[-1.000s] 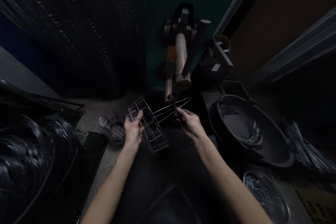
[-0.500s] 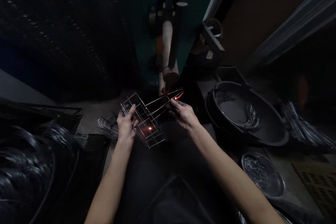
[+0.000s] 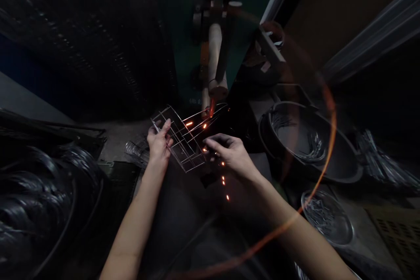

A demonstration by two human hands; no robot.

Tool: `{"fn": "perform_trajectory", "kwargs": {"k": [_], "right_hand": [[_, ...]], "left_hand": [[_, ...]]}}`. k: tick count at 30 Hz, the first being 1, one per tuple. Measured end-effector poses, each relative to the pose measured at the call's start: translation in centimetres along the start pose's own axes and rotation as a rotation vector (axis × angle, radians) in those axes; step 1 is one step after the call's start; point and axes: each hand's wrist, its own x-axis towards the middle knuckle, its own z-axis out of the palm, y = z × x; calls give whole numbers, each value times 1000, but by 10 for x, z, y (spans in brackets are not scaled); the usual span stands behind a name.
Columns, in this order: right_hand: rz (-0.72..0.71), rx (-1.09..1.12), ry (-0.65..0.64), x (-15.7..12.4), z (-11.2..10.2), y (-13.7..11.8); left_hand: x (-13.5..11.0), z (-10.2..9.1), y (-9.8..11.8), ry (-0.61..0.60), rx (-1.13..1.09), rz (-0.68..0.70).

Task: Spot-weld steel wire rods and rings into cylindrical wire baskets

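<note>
My left hand [image 3: 159, 142] is closed around the left end of a wire basket [image 3: 187, 165], thumb on top of its thin metal rods. The basket's long wire loop [image 3: 219, 111] reaches to the electrode tips [image 3: 211, 109] of a spot welder [image 3: 215, 59], where the metal glows orange. My right hand [image 3: 231, 153] is below and to the right of the tips, apart from the loop. Its fingers are curled with thumb and forefinger close together; anything between them is too small to make out. Bright sparks [image 3: 223, 180] fly around it.
A large dark pan [image 3: 344, 164] with bent wires stands at right, above a round bowl [image 3: 348, 229] of small metal pieces. A bundle of wires [image 3: 387, 162] lies beyond. Wire rings [image 3: 29, 210] fill a container at left. An orange spark streak arcs across the right.
My right hand has let go of the wire loop and drawn down towards me. Sparks have burst from the welder tips. My left hand still holds the basket, now slightly higher in view.
</note>
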Motion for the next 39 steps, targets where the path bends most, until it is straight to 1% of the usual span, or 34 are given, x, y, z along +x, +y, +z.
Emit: {"fn": "perform_trajectory", "kwargs": {"k": [2,3,5,6,7,9,11,12,14,15,16,17,18,20,21,23,24,27,29,32,33,34,36,37,38,39], "right_hand": [[-157,-184,-88,-6,11,-6],[-256,-271,-103,-7,16,-10],[-422,-413,-80,-4,20,-17],[-464,-465,-55,-1,20,-20],[-474,-502,-26,4,18,-22],[-404,-517,37,14,11,-24],[-257,-443,69,23,-1,-20],[-162,-365,58,26,-8,-16],[16,-169,-3,26,-21,-3],[74,-83,-34,24,-27,5],[106,-23,-56,19,-32,14],[109,9,-70,14,-37,24],[90,12,-77,7,-41,35],[48,-42,-117,-9,-48,57],[40,-85,-147,-17,-52,68],[36,-194,-174,-34,-59,89],[42,-260,-162,-42,-63,99],[22,-496,-56,-63,-77,127],[-48,-668,-6,-72,-86,146],[-188,-866,-9,-77,-95,167],[-220,-911,-7,-78,-97,170],[-237,-954,22,-79,-98,171],[-231,-1058,155,-84,-95,168],[-213,-1117,217,-87,-91,166],[-194,-1166,229,-92,-83,164],[-179,-1193,179,-97,-71,163]], "left_hand": [[-8,-3,-3,7,16,43],[-15,-6,-6,11,19,56],[-33,-13,-17,5,34,58],[-45,-17,-25,-9,49,60],[-56,-22,-33,-31,73,72],[-80,-31,-53,-119,161,110],[-97,-39,-71,-247,289,120],[-103,-43,-78,-321,364,98],[-105,-52,-90,-483,478,8],[-103,-56,-94,-558,485,-56],[-99,-61,-96,-603,447,-127],[-95,-66,-98,-615,369,-216],[-90,-70,-98,-598,264,-325],[-81,-77,-97,-507,63,-565],[-76,-79,-96,-458,-3,-671],[-68,-79,-93,-399,-43,-816],[-64,-77,-92,-378,-29,-846],[-55,-68,-90,-374,48,-856],[-52,-60,-90,-394,76,-862],[-49,-47,-93,-381,101,-896],[-48,-43,-94,-369,100,-894],[-47,-40,-96,-359,94,-883],[-43,-35,-101,-360,78,-834],[-41,-34,-104,-360,86,-799],[-38,-32,-106,-357,110,-762],[-36,-30,-108,-351,142,-725]]}}
